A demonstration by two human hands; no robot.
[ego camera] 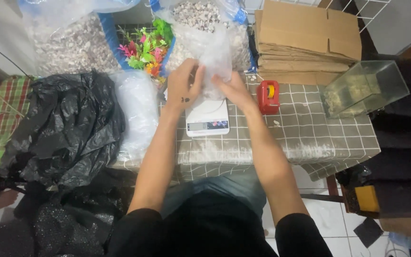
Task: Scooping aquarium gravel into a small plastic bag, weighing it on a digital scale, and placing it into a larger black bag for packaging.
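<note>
Both hands grasp a clear plastic bag of pebbles standing upright over a white kitchen scale.

The left hand and right hand pinch the clear plastic bag, long axis vertical, above the kitchen scale on the checked counter; a red tape dispenser sits just right, flattened cardboard boxes behind, a black bin bag left.

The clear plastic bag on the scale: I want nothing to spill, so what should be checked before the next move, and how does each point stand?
1. Both hands on the bag: ok. The left hand and right hand grip the clear plastic bag.
2. Bag over the scale: ok, it sits on the white platform.
3. Scale flat on the table: ok.
4. Bag mouth closed: cannot tell, the fingers hide it.
5. Scale reading steady: cannot tell, the display is too small.
6. Red tape dispenser near the right hand: ok.
</note>
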